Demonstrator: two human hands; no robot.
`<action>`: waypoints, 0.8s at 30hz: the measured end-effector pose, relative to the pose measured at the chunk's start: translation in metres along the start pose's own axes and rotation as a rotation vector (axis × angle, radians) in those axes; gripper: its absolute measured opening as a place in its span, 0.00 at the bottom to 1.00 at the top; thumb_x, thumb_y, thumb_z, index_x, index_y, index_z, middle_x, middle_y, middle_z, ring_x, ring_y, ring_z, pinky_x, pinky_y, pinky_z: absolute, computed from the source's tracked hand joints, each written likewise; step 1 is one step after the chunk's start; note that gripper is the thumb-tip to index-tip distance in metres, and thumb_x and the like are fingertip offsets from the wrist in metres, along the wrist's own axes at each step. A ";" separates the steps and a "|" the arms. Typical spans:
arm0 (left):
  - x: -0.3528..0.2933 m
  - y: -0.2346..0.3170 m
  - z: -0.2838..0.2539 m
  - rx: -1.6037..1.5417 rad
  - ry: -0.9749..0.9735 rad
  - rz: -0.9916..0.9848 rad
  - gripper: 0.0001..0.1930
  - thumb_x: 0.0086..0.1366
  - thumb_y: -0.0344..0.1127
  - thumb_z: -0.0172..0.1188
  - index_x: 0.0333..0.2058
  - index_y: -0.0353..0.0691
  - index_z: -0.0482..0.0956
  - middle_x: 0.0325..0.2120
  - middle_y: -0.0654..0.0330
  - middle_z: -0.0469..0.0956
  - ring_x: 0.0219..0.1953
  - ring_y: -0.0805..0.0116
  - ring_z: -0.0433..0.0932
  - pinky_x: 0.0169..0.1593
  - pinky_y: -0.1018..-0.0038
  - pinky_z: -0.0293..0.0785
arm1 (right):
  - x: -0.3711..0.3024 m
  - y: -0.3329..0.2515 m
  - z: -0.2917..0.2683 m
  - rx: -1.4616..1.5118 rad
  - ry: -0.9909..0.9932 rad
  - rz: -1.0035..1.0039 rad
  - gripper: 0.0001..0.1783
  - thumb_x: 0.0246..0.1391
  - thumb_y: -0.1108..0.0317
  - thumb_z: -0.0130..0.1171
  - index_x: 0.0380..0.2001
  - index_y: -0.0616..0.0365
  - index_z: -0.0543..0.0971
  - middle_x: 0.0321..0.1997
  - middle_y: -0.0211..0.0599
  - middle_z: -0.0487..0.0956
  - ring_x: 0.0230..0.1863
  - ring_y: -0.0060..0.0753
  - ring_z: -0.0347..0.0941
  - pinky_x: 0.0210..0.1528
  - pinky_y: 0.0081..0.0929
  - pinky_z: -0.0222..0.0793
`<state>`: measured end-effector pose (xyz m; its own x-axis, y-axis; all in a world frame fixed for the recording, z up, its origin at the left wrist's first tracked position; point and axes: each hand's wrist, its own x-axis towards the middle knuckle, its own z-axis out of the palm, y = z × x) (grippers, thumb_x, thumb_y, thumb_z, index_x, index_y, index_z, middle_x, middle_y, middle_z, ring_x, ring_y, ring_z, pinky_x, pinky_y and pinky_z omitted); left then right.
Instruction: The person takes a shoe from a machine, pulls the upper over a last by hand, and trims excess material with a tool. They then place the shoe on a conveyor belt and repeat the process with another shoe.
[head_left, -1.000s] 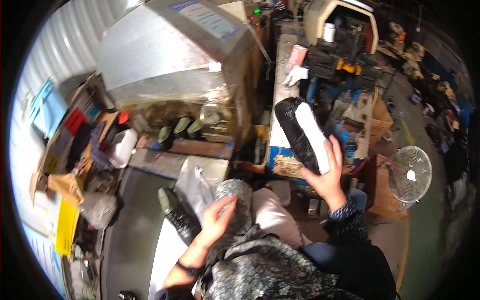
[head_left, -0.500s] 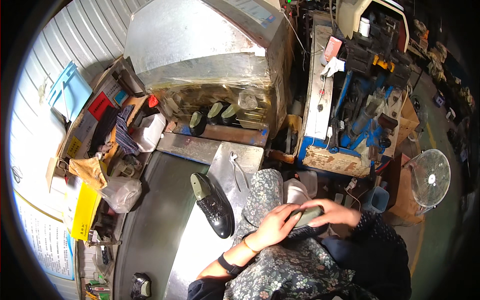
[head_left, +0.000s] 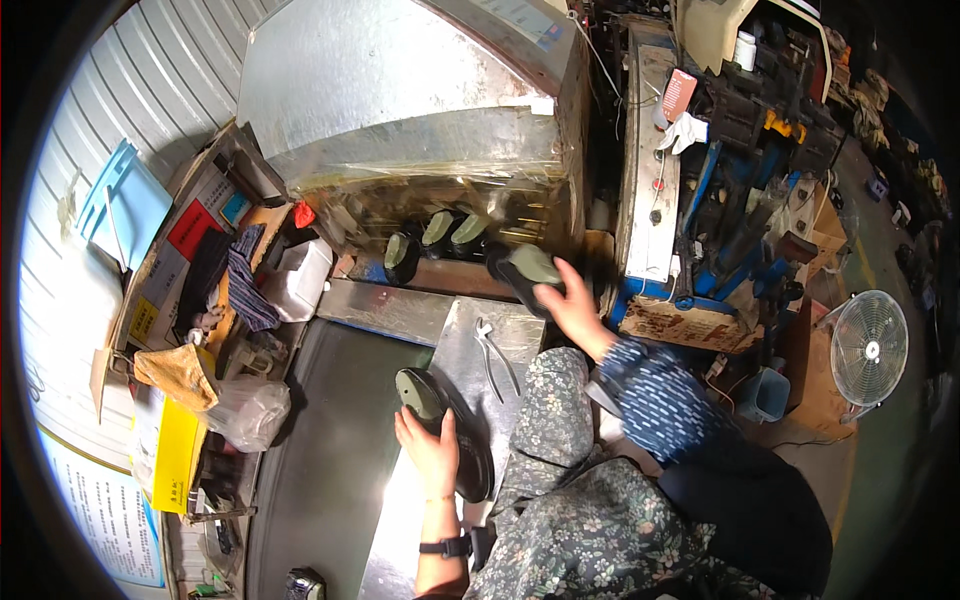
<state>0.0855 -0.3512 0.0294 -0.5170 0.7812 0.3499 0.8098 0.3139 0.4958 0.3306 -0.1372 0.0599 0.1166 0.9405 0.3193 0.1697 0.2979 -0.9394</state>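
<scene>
My right hand [head_left: 577,308] grips a black shoe with a green shoe last [head_left: 533,264] in it, at the right end of the metal machine's front ledge; motion blurs the shoe a little. My left hand [head_left: 431,452] is at the heel of another black shoe [head_left: 472,452] on the metal plate [head_left: 395,520], thumb on one side of its green last [head_left: 418,394] and fingers on the other. Beside that shoe lie metal pliers [head_left: 489,358]. Three more shoes on green lasts [head_left: 401,257] stand in a row along the machine's opening.
The big metal machine [head_left: 400,90] fills the far side. A dark conveyor belt [head_left: 330,440] runs at left, with one shoe [head_left: 304,583] near its lower end. A cluttered shelf [head_left: 275,215] stands further left. At right are a blue machine [head_left: 715,245] and a fan [head_left: 869,348].
My hands have parted from over my lap. The right one has carried its shoe forward to the machine's ledge; the left one has moved to the shoe on the plate.
</scene>
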 end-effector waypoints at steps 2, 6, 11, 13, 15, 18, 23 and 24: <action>0.010 -0.008 0.015 -0.164 0.037 -0.062 0.42 0.57 0.46 0.69 0.64 0.32 0.60 0.58 0.38 0.67 0.59 0.40 0.69 0.61 0.55 0.67 | -0.001 0.001 0.037 -0.552 -0.166 -0.383 0.32 0.53 0.60 0.67 0.57 0.64 0.72 0.54 0.49 0.78 0.54 0.43 0.76 0.59 0.34 0.69; 0.020 -0.032 0.015 -0.083 0.002 -0.169 0.40 0.56 0.41 0.70 0.63 0.31 0.63 0.52 0.44 0.75 0.52 0.49 0.77 0.56 0.61 0.72 | -0.104 -0.013 0.060 0.008 -1.000 -0.314 0.22 0.56 0.63 0.64 0.51 0.62 0.78 0.50 0.48 0.81 0.52 0.42 0.78 0.56 0.35 0.72; 0.007 0.000 -0.007 -1.252 -0.018 -0.573 0.30 0.67 0.35 0.59 0.63 0.33 0.62 0.48 0.51 0.78 0.45 0.63 0.79 0.50 0.67 0.77 | -0.188 -0.054 0.015 0.230 -0.964 0.408 0.51 0.59 0.48 0.63 0.73 0.54 0.46 0.74 0.54 0.54 0.69 0.40 0.60 0.66 0.34 0.61; -0.009 0.046 -0.006 -1.396 -0.145 -0.658 0.29 0.70 0.39 0.56 0.66 0.37 0.58 0.53 0.50 0.73 0.50 0.60 0.77 0.53 0.65 0.76 | -0.190 -0.078 -0.008 0.681 -0.803 0.479 0.50 0.59 0.59 0.64 0.74 0.53 0.44 0.74 0.42 0.53 0.64 0.31 0.63 0.64 0.30 0.62; -0.017 0.095 -0.005 -1.690 -0.393 -0.523 0.30 0.72 0.39 0.53 0.68 0.41 0.55 0.61 0.49 0.66 0.59 0.59 0.69 0.62 0.62 0.67 | -0.175 -0.099 -0.044 0.779 -0.621 0.520 0.49 0.57 0.67 0.63 0.74 0.52 0.45 0.71 0.38 0.59 0.60 0.27 0.65 0.61 0.25 0.64; -0.027 0.142 -0.013 -1.497 -0.689 -0.140 0.32 0.70 0.36 0.57 0.68 0.39 0.55 0.65 0.49 0.62 0.66 0.57 0.62 0.69 0.64 0.56 | -0.130 -0.116 -0.138 0.632 -0.384 0.445 0.45 0.50 0.72 0.59 0.72 0.56 0.55 0.66 0.34 0.67 0.61 0.23 0.64 0.62 0.21 0.61; -0.062 0.137 -0.008 -0.685 -0.795 0.634 0.24 0.60 0.35 0.66 0.54 0.34 0.75 0.51 0.45 0.78 0.56 0.48 0.76 0.59 0.63 0.71 | -0.067 -0.128 -0.301 0.110 -0.164 -0.017 0.46 0.45 0.76 0.67 0.69 0.64 0.60 0.70 0.41 0.63 0.70 0.31 0.58 0.70 0.28 0.52; -0.072 0.128 -0.002 -0.627 -0.789 0.678 0.22 0.60 0.35 0.66 0.52 0.34 0.76 0.49 0.45 0.79 0.54 0.47 0.77 0.57 0.62 0.73 | -0.046 -0.127 -0.329 -0.465 0.019 -0.244 0.44 0.43 0.72 0.69 0.66 0.65 0.65 0.68 0.43 0.66 0.68 0.32 0.61 0.67 0.27 0.56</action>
<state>0.2261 -0.3685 0.0693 0.4472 0.8680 0.2159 0.4624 -0.4310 0.7749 0.6255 -0.2719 0.2054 0.0360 0.8484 0.5282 0.6099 0.4000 -0.6841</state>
